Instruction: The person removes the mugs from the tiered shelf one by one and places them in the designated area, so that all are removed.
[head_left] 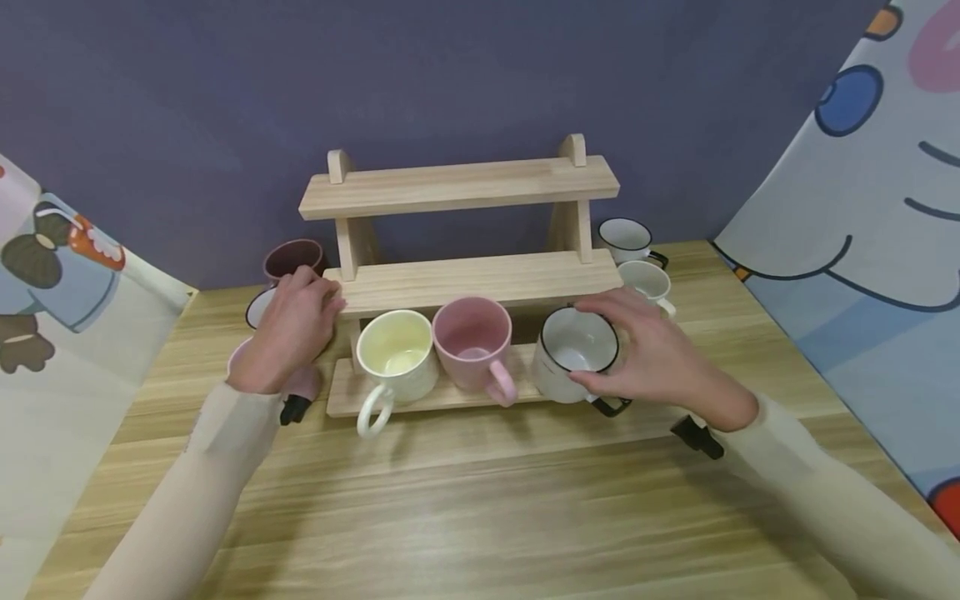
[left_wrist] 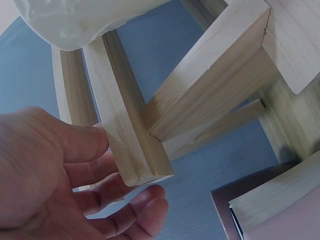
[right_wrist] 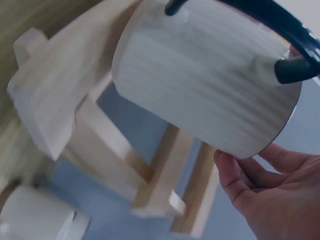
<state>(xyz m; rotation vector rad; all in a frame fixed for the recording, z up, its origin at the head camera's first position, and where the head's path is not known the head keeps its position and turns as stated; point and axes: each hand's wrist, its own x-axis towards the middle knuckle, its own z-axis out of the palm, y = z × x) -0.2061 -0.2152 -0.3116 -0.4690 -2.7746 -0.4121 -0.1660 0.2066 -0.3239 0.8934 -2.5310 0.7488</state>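
Note:
On the right end of the bottom tier of a wooden shelf (head_left: 472, 283), a white mug (head_left: 557, 377) with a dark rim and dark handle stands upright. My right hand (head_left: 648, 354) holds this mug near its rim, thumb in front and fingers behind; the handle points to the front right. At the left end of the middle tier, my left hand (head_left: 294, 329) grips the board's tip, with the thumb on one face in the left wrist view. A pale yellow mug (head_left: 408, 379) and a pink mug (head_left: 471, 333) stand on the bottom tier, handles toward me.
Left of the shelf, a maroon mug (head_left: 294, 257), a dark-rimmed white mug (head_left: 258, 308) and a lilac mug (head_left: 303, 383) are partly hidden by my left hand. Behind my right hand stand another dark-rimmed mug (head_left: 625, 242) and a plain white mug (head_left: 647, 282). The top tier (head_left: 465, 183) rises behind.

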